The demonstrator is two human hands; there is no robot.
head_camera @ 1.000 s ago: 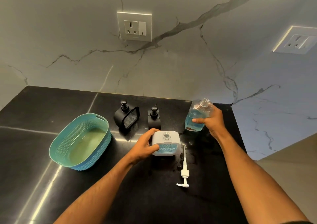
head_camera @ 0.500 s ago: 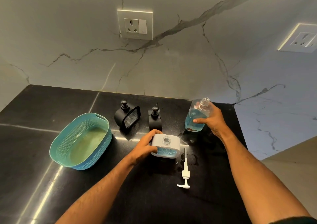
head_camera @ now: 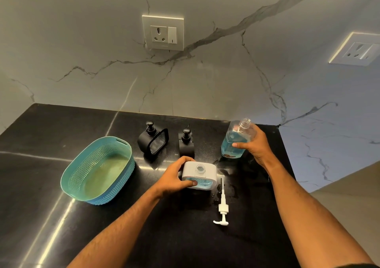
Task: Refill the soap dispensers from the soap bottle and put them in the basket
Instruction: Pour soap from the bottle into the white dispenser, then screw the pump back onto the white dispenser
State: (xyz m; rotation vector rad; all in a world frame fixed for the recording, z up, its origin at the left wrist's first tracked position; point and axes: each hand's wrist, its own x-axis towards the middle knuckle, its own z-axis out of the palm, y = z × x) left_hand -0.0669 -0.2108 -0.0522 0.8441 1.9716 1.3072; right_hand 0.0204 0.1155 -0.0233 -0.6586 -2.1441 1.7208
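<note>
While the left hand (head_camera: pixel 174 178) grips the squat white plastic soap dispenser (head_camera: pixel 199 175) beside the oval teal lattice basket (head_camera: pixel 98 170), the right hand (head_camera: pixel 254 144) grasps the clear, uncapped bottle of blue soap (head_camera: pixel 236 141); best to pour slowly into the narrow open neck. 2 glossy black dispensers (head_camera: pixel 153 141) wait behind; the slim white pump (head_camera: pixel 222 206) lies loose.

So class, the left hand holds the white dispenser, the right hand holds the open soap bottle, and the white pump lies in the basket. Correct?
Not quite. The head view shows the white pump lying on the black counter, outside the basket. The rest stands.
</note>
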